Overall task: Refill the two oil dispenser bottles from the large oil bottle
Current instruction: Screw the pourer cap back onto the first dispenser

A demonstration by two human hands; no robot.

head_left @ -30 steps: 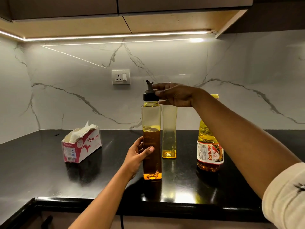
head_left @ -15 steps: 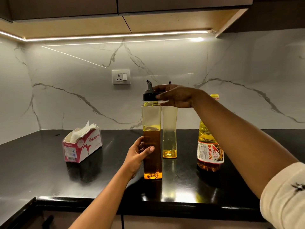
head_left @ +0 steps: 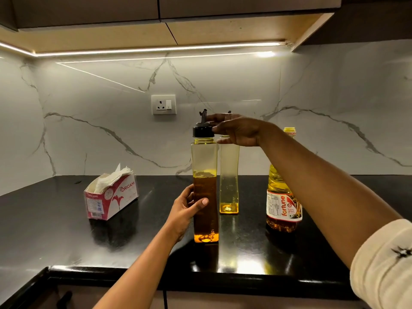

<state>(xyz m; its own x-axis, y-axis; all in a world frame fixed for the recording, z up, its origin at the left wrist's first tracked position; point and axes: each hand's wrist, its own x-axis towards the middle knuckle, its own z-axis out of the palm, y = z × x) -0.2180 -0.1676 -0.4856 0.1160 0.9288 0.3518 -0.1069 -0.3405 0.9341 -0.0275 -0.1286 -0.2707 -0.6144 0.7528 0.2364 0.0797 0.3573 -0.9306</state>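
Note:
Two tall yellow dispenser bottles stand on the black counter (head_left: 55, 237). The nearer dispenser (head_left: 204, 161) is about half full of amber oil and has a black spout cap (head_left: 202, 130). My left hand (head_left: 186, 208) grips its lower body. My right hand (head_left: 236, 130) reaches across at cap height, its fingertips touching the cap's right side. The second dispenser (head_left: 229, 175) behind holds only a little oil at the bottom; my right hand hides its top. The large Fortune oil bottle (head_left: 282, 197) stands to the right, partly behind my right forearm.
An open tissue box (head_left: 111, 197) sits at the left on the counter. A wall socket (head_left: 163, 104) is on the marble backsplash. Upper cabinets with a light strip hang overhead. The counter's front edge (head_left: 156, 275) runs just below the bottles.
My right hand has shifted slightly left and down along the cap of the nearer dispenser. My left hand and the bottles have stayed put.

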